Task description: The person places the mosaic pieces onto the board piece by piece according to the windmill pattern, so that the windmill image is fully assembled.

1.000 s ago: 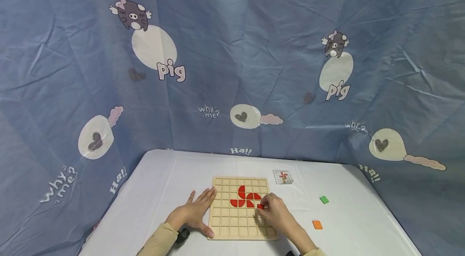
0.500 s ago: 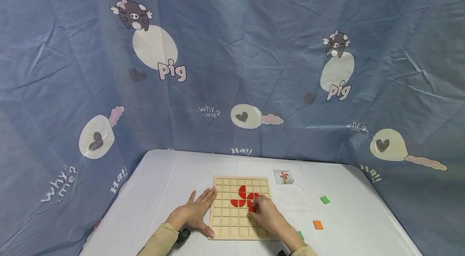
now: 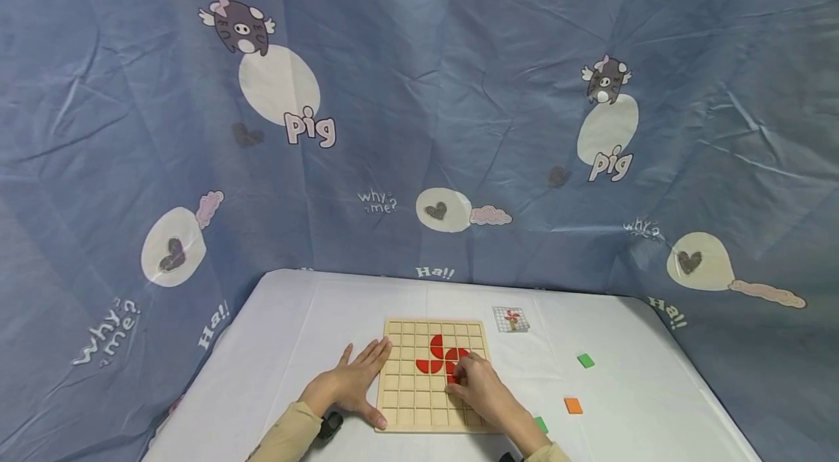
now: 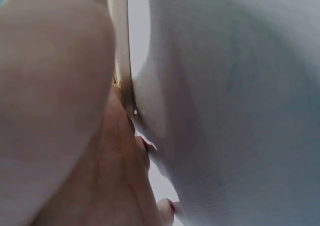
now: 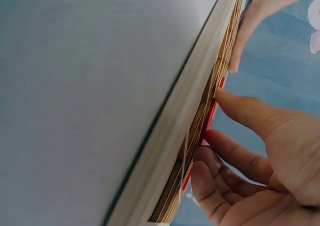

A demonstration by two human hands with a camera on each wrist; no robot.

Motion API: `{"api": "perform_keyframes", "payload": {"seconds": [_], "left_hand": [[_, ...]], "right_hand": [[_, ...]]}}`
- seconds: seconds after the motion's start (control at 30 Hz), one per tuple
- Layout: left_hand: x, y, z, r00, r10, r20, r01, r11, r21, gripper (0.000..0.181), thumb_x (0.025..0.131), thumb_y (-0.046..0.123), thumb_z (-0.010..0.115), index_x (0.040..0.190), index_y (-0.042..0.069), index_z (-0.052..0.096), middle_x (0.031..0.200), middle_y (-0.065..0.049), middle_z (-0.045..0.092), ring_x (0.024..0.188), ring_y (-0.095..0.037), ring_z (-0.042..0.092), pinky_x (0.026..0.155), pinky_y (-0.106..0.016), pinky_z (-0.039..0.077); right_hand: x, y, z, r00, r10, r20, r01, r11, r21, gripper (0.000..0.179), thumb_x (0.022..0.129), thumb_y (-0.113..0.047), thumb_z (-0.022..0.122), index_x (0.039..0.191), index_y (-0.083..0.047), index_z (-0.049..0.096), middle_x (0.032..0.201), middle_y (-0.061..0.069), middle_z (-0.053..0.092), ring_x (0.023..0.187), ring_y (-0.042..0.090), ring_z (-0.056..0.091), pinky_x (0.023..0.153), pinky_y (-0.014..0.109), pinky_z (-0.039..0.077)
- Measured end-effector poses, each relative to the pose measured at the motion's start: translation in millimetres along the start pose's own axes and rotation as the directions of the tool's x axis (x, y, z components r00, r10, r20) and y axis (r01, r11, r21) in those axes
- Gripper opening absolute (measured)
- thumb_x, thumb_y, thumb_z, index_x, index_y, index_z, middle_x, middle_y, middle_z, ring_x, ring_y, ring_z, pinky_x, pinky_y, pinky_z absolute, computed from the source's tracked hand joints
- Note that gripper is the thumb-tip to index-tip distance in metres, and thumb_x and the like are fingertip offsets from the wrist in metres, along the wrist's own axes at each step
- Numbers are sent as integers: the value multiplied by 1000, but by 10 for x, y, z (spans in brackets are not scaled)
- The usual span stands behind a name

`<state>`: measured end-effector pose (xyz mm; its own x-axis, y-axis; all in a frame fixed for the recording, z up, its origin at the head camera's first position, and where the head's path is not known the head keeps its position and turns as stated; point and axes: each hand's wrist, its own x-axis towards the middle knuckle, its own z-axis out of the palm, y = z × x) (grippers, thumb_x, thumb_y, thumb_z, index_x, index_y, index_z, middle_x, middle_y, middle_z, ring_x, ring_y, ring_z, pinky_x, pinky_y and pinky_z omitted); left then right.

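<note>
A wooden grid board (image 3: 406, 417) lies on the white table, with several red quarter-round pieces (image 3: 429, 366) in its middle cells. My left hand (image 3: 350, 380) rests with fingers and thumb spread along the board's left edge. Over the right middle of the grid, my right hand (image 3: 483, 385) has thumb and forefinger at either end of a red piece (image 5: 210, 115), pinching it down at the grid. In the head view my fingers cover most of that piece and part of the red ones beside it. The left wrist view shows mainly skin, a board edge and white cloth.
A small card with a printed grid and red pattern (image 3: 511, 319) lies beyond the board's far right corner. To the right are a green tile (image 3: 586, 361), an orange tile (image 3: 573, 406) and another green tile (image 3: 540, 425) by my right forearm.
My right hand has moved left over the grid with the red piece, then stayed nearly still. A green tile by the forearm has come into view. The left hand has kept its place.
</note>
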<state>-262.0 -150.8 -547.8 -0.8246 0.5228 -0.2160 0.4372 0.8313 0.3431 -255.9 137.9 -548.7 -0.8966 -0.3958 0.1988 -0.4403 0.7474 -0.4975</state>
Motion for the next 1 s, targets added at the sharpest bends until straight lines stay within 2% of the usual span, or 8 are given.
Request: {"api": "perform_keyframes", "payload": {"seconds": [0.33,0.6,1.0], "left_hand": [[-7,17,-1,1000,-12,0,12,1000,-3,141,53,72,77,155,7,6,164,-12,4,151,-32,7,118,-64,1],[-1,32,-16,1000,-15,-2,15,1000,-2,141,52,72,77,155,7,6,164,-12,5,151,-31,7,118,-64,1],[-2,41,-13,1000,-18,4,18,1000,-6,141,52,72,77,155,7,7,164,-12,4,151,-32,8,118,-64,0]], "right_hand": [[-2,30,-46,999,-23,44,22,999,31,11,80,-9,77,86,-8,68,85,-2,62,73,-1,54,61,14,51],[28,71,-68,998,-25,56,22,998,60,10,80,-7,77,87,-6,70,85,-1,64,73,1,57,61,15,52],[10,57,-72,999,-7,52,5,999,46,10,81,-11,77,89,-8,70,85,-4,63,73,-2,54,61,14,51]]}}
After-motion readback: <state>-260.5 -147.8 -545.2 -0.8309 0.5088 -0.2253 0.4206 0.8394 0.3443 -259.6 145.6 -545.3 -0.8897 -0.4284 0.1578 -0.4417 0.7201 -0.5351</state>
